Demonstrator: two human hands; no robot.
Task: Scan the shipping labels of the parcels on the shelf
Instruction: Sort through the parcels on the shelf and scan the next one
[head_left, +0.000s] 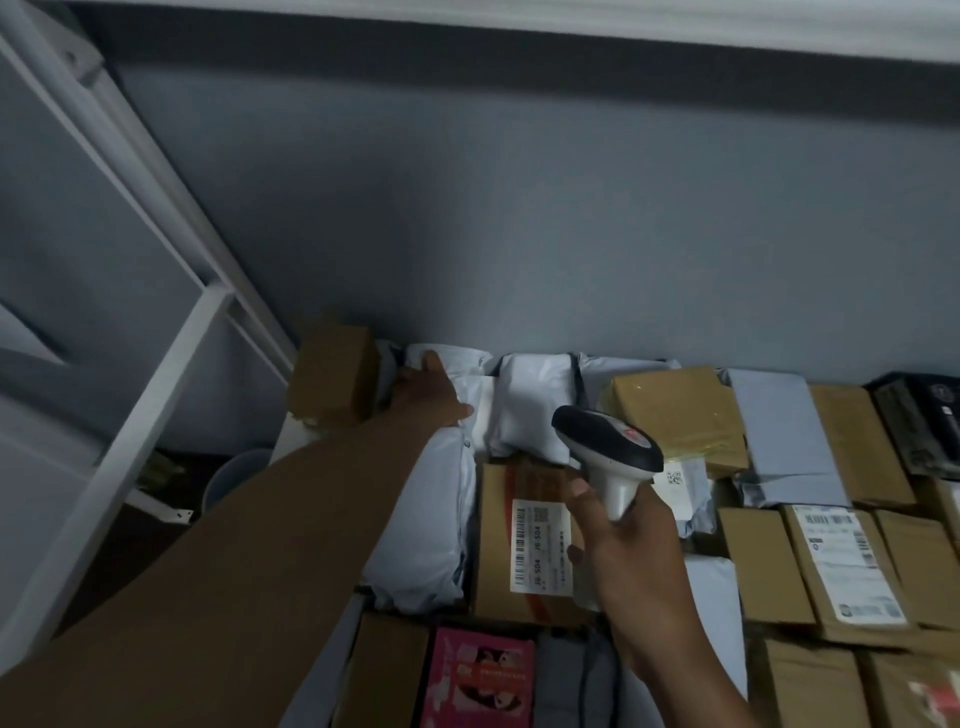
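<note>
Parcels cover the shelf top, cardboard boxes and pale plastic mailers packed side by side. My right hand (621, 540) grips the handle of a white and black barcode scanner (608, 444), held above a brown box (498, 545) with a white shipping label (540, 545). My left hand (428, 397) reaches to the back row and rests on a white mailer (452, 364) by the wall, fingers laid over its top. Whether those fingers curl round the mailer is hidden. A second labelled box (847, 566) lies at the right.
A small brown box (335, 382) stands at the back left corner. A white shelf frame (156, 332) rises at the left, with a pale bucket (236, 475) on the floor below. A pink box (478, 680) sits at the front. The grey wall backs the parcels.
</note>
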